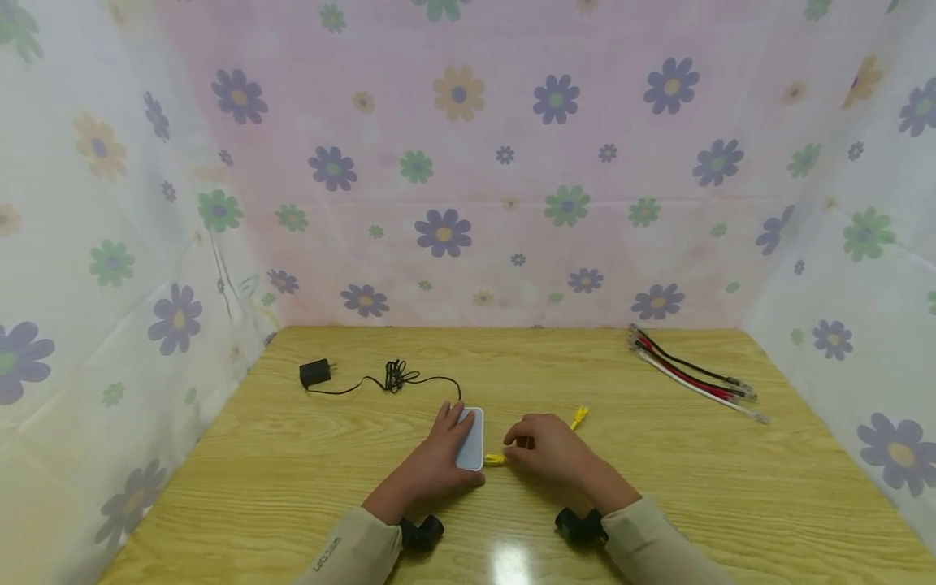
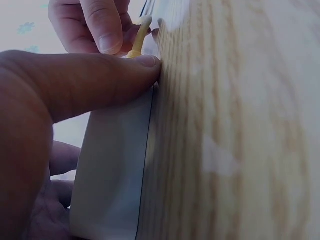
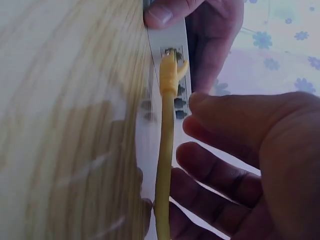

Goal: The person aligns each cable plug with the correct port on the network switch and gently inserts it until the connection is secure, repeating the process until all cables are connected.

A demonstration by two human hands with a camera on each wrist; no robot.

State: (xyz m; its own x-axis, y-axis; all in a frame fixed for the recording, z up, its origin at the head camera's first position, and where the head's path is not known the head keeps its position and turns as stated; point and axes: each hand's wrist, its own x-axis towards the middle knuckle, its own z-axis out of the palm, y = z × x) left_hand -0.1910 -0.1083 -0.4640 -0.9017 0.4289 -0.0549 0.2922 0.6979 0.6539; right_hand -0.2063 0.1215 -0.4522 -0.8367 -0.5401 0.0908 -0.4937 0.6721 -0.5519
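My left hand (image 1: 437,457) holds a white network switch (image 1: 474,443) on the table, fingers over its top and thumb across its near end. A row of ports (image 3: 180,103) along the switch's right side shows in the right wrist view. One yellow plug (image 3: 169,75) of a short Ethernet cable (image 3: 164,165) sits at the port nearest the left thumb. Close beside the cable, my right hand (image 1: 552,447) has loosely bent fingers with nothing pinched between thumb and forefinger. The cable's other yellow plug (image 1: 580,417) lies beyond the right hand, which hides the middle of the cable in the head view.
A black power adapter (image 1: 315,372) lies at the back left, its bundled thin cord (image 1: 396,376) running to the switch's far end. At the back right lie several short black, red and white network cables (image 1: 691,378). Flowered cloth (image 1: 468,162) walls the table at the back and sides.
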